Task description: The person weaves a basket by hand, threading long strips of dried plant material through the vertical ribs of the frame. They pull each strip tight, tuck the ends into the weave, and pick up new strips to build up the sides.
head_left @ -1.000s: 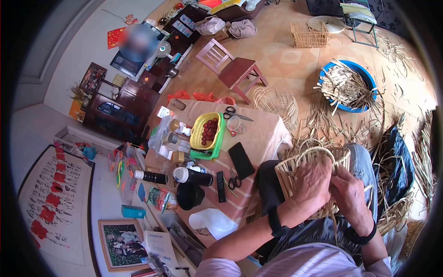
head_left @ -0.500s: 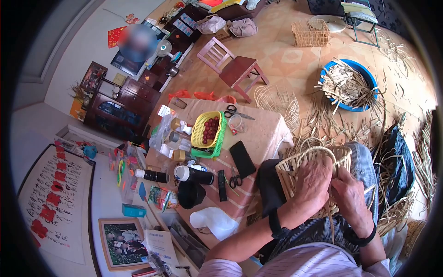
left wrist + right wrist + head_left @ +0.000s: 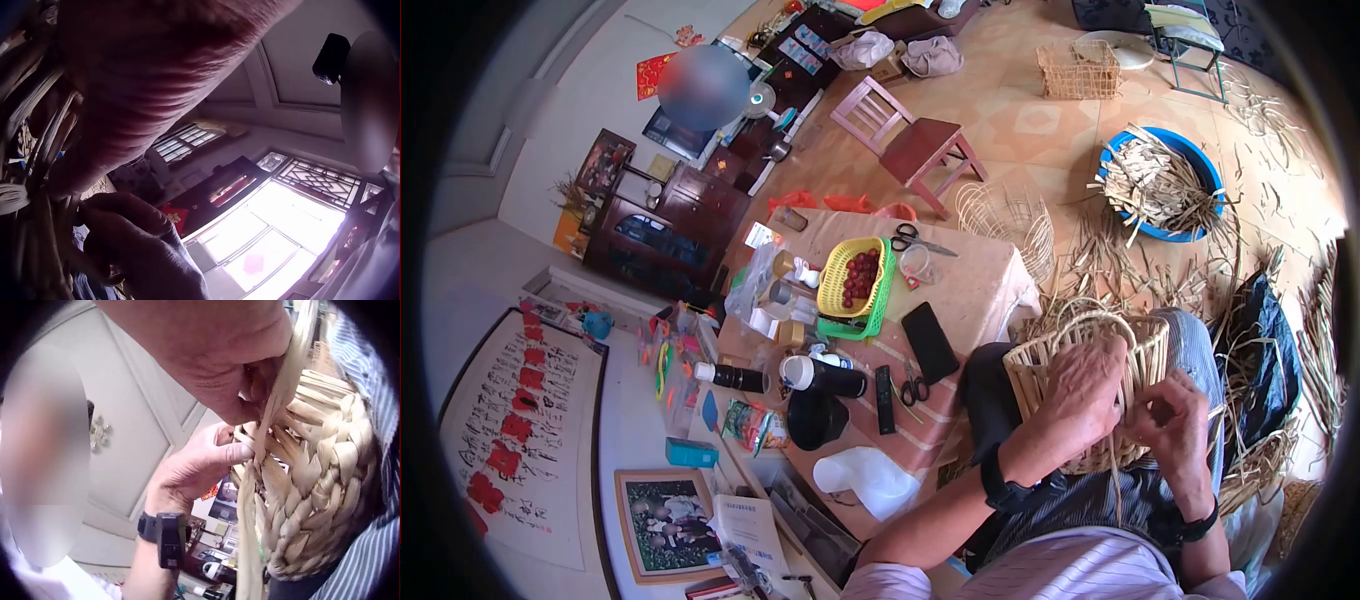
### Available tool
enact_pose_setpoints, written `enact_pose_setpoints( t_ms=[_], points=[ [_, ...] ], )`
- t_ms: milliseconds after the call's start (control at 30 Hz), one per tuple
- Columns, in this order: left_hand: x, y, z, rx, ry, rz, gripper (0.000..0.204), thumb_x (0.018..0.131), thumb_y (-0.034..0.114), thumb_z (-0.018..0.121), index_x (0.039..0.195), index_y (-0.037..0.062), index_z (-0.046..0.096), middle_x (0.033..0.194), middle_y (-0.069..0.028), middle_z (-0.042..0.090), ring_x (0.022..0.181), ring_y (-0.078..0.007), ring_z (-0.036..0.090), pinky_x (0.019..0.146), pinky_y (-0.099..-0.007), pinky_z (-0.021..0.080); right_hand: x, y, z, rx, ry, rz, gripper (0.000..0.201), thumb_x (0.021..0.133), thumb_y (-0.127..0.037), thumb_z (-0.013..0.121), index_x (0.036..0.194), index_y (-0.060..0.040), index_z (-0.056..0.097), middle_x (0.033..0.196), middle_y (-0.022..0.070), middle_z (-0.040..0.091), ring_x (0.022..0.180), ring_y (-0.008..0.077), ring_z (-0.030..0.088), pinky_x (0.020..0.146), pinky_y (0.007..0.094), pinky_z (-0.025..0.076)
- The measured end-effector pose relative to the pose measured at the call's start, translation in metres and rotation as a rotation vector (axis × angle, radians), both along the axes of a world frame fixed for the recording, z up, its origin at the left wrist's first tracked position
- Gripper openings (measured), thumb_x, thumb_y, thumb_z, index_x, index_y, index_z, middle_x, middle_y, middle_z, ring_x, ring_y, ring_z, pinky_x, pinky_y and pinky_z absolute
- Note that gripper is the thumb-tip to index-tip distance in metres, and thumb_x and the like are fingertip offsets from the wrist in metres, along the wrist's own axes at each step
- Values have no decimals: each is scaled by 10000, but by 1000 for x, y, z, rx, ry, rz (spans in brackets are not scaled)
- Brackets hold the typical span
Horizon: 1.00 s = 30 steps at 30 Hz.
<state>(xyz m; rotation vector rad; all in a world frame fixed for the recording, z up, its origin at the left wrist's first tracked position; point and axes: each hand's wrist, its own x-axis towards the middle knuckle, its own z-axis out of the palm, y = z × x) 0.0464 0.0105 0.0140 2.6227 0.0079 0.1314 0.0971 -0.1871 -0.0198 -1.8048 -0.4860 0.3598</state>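
Basket (image 3: 1036, 380) lies below left grip (image 3: 1090, 382), rim pinched; right grip (image 3: 1176, 420) alongside.

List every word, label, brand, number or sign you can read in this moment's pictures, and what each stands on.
No text can be read with certainty.
Scroll: rows of brushed writing, too small to read.
White booklet: blue print, too small to read.
Snack bag: printing, too small to read.
Red paper in the left wrist view: a gold mark, too blurred to read.
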Motion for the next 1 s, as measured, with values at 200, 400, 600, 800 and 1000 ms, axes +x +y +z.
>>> enact_pose_setpoints(
  t_ms=[200,400,600,800,1000],
  points=[
    [3,7,-11,-148,182,23,572,785,72,880,1273,22,585,1011,-229,750,999,-442,751,873,-539,577,6,-20,-24,258,657,2,55,981,7,749,961,-20,705,791,9,673,658,75,619,610,260,480],
    [36,36,34,-225,512,-146,530,930,314,872,1270,-40,672,1007,-258,772,925,-381,775,829,-478,598,14,-21,4,4,-63,104,148,991,-22,782,1135,-23,746,994,67,690,842,192,690,695,340,557],
    [62,49,25,-261,607,-318,433,1013,319,804,1211,-52,701,1056,-239,762,985,-313,745,905,-453,578,20,-5,6,-167,-593,244,262,886,-61,828,1096,-52,671,981,125,639,873,367,714,738,489,608],
    [72,51,33,-378,803,-334,496,1044,409,804,1223,-46,719,1015,-159,750,957,-226,687,907,-418,568,11,-12,-3,-181,-467,244,189,947,-43,788,1100,-47,677,953,147,651,850,391,717,733,502,609],
    [80,55,23,-272,858,-396,625,1026,483,819,1340,-41,685,1054,-158,763,966,-238,698,898,-419,575,19,-20,-16,-9,100,-18,241,976,47,699,1207,-20,694,959,101,687,809,236,708,715,333,562]
  ],
)
